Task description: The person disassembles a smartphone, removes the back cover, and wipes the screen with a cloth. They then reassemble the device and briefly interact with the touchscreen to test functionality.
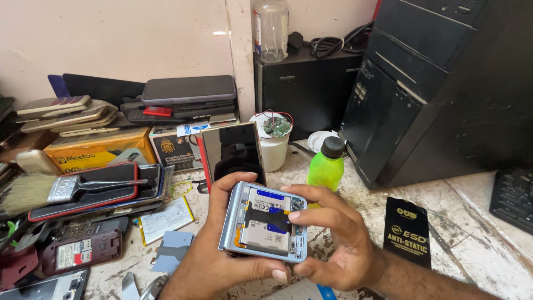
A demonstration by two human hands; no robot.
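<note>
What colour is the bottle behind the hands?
Bright green bottle with a black cap, seen in the head view.

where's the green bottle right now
In the head view the green bottle stands upright on the worktable right of centre, just behind the opened phone held in both hands, between the white cup and the black computer tower.

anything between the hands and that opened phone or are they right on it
Nothing visible stands between them. The left hand cradles the opened phone from below and the right hand grips its right edge, fingers across its exposed back.
</note>
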